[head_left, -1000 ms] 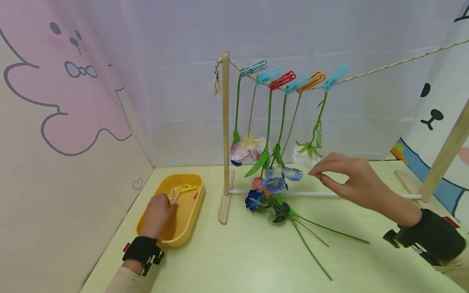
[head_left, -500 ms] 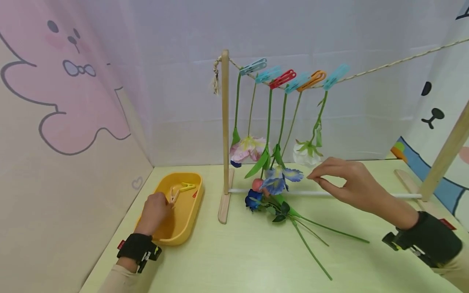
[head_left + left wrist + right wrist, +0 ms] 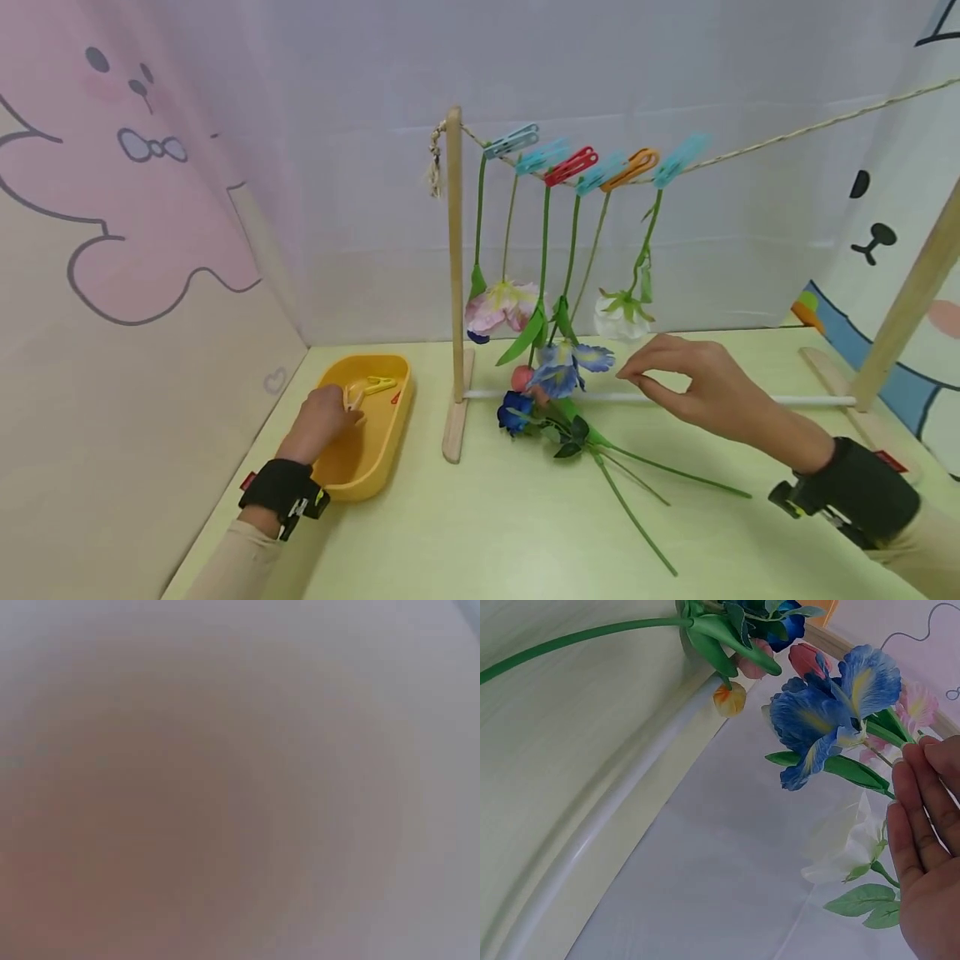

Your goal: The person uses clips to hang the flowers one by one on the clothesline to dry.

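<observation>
Inside yellow tray (image 3: 363, 457), likely walled against scattering, with left hand (image 3: 318, 423) at pale peg (image 3: 352, 405); cannot tell if gripping. Near white flower (image 3: 622, 320), clipped stem-up, with right hand (image 3: 708, 383) empty, fingers narrowed.

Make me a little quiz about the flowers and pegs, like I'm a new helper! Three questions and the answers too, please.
1. In the head view, how many pegs are clipped along the rope?
2. True or false: a yellow peg lies in the tray.
3. What colour is the flower hanging from the rightmost peg on the rope?
A) red
B) white
C) orange

Key:
1. Six
2. True
3. B
</observation>
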Demonstrator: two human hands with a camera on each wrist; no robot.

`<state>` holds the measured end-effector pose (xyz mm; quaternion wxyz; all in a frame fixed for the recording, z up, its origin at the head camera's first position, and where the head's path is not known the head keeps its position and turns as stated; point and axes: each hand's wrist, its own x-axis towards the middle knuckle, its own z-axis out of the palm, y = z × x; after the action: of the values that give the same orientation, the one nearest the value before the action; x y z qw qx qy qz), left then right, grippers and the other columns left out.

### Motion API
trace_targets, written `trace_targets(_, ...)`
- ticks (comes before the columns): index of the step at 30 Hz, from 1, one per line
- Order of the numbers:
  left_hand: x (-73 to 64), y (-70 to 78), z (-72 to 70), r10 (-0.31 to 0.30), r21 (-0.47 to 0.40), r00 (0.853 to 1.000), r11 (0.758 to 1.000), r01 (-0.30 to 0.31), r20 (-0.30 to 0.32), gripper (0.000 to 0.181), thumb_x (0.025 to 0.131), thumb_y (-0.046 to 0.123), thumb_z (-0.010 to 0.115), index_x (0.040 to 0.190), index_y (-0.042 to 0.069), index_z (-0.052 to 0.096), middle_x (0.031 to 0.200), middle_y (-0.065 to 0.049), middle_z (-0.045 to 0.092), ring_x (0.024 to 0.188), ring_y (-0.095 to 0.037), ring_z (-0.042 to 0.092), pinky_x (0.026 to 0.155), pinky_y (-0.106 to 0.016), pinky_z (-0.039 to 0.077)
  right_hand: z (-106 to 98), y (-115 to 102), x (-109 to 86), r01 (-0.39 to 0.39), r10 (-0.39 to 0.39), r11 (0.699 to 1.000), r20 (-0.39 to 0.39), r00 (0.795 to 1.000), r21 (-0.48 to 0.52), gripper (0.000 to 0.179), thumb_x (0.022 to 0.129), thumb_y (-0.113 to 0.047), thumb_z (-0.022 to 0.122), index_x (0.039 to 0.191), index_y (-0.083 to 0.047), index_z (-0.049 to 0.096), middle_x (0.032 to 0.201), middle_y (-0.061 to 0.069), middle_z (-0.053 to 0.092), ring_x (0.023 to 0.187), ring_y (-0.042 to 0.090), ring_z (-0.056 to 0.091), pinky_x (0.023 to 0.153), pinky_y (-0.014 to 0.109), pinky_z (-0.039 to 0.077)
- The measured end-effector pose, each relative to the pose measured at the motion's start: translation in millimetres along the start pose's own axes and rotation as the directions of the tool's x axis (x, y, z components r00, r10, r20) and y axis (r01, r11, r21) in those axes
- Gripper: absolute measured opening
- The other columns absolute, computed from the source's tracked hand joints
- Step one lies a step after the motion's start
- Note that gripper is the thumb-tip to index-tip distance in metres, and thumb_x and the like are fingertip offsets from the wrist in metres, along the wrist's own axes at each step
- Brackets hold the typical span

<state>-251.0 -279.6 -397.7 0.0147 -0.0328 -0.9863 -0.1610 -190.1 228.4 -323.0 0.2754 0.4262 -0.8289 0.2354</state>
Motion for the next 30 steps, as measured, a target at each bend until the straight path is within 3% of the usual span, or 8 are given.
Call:
trace_targets(3, -0.7, 6.5, -11.5, -0.026, 0.003, 0.997, 1.000, 0.025, 0.069, 0.038, 0.085, 0.015, 0.074, 0.059, 0.005, 0.049, 0.049, -0.001, 0.040, 0.039, -0.014, 0.044, 0.039, -0.021, 0.032, -0.7, 1.1, -2.0, -0.023, 0.024, 1.000, 0.009, 1.000, -0.017, 0.033, 0.072, 0.002, 0.077, 0.097, -0.021, 0.076, 0.095, -0.007, 0.071, 0.088, 0.008, 0.065, 0.064, 0.025, 0.052)
trace_targets(7, 9.1, 13.7, -19.8, 0.011, 0.014, 0.997, 1.000, -0.012, 0.072, 0.040, 0.087, 0.016, 0.071, 0.055, 0.007, 0.048, 0.048, 0.000, 0.039, 0.038, -0.013, 0.043, 0.039, -0.020, 0.032, -2.1, 2.8, -4.1, -0.038, 0.038, 0.999, -0.016, 0.999, -0.032, 0.033, 0.071, 0.002, 0.077, 0.095, -0.020, 0.076, 0.094, -0.007, 0.071, 0.087, 0.008, 0.065, 0.066, 0.026, 0.052)
trace_targets(10, 17.9, 13.9, -18.3, 0.001, 0.019, 0.996, 1.000, -0.003, 0.089, 0.039, 0.087, 0.015, 0.071, 0.056, 0.007, 0.048, 0.049, 0.000, 0.041, 0.038, -0.012, 0.045, 0.039, -0.020, 0.035, -0.1, 3.0, -3.8, -0.036, 0.036, 0.999, -0.013, 0.999, -0.017, 0.034, 0.072, 0.002, 0.076, 0.096, -0.021, 0.076, 0.094, -0.007, 0.071, 0.087, 0.007, 0.065, 0.066, 0.024, 0.051)
trace_targets(13, 24.2, 12.3, -13.6, -0.046, 0.017, 0.988, 0.999, 0.044, 0.150, 0.038, 0.088, 0.014, 0.071, 0.058, 0.007, 0.050, 0.048, -0.001, 0.045, 0.035, -0.012, 0.047, 0.036, -0.020, 0.038, 3.6, 2.4, -2.6, -0.028, 0.028, 1.000, -0.003, 1.000, 0.012, 0.034, 0.074, 0.002, 0.075, 0.098, -0.022, 0.075, 0.094, -0.007, 0.071, 0.087, 0.007, 0.065, 0.065, 0.022, 0.050)
trace_targets(17, 29.6, 12.4, -7.2, -0.034, 0.030, 0.982, 0.999, 0.029, 0.187, 0.032, 0.087, 0.012, 0.072, 0.064, 0.003, 0.053, 0.054, -0.004, 0.047, 0.037, -0.013, 0.047, 0.035, -0.020, 0.038, 8.7, 2.4, -2.9, -0.011, 0.011, 0.999, -0.013, 1.000, 0.038, 0.037, 0.073, 0.004, 0.075, 0.099, -0.022, 0.075, 0.093, -0.007, 0.071, 0.085, 0.008, 0.065, 0.062, 0.020, 0.048)
trace_targets(25, 30.6, 9.4, -2.3, 0.091, 0.154, 0.989, 0.982, -0.108, 0.116, 0.014, 0.081, -0.001, 0.064, 0.070, -0.002, 0.055, 0.065, -0.009, 0.044, 0.055, -0.025, 0.048, 0.049, -0.027, 0.038, 16.3, 4.8, -7.7, -0.032, 0.031, 0.998, 0.015, 0.999, 0.055, 0.034, 0.075, 0.002, 0.075, 0.099, -0.021, 0.075, 0.096, -0.007, 0.072, 0.085, 0.005, 0.064, 0.063, 0.018, 0.049)
trace_targets(30, 24.9, 7.5, -2.8, 0.143, 0.181, 0.985, 0.971, -0.159, 0.099, 0.020, 0.084, -0.001, 0.061, 0.066, 0.000, 0.052, 0.062, -0.007, 0.040, 0.054, -0.024, 0.046, 0.051, -0.027, 0.036, 17.1, 5.8, -9.2, -0.037, 0.036, 0.998, 0.018, 0.999, 0.056, 0.034, 0.075, 0.002, 0.075, 0.099, -0.021, 0.075, 0.095, -0.007, 0.072, 0.086, 0.006, 0.065, 0.064, 0.020, 0.050)
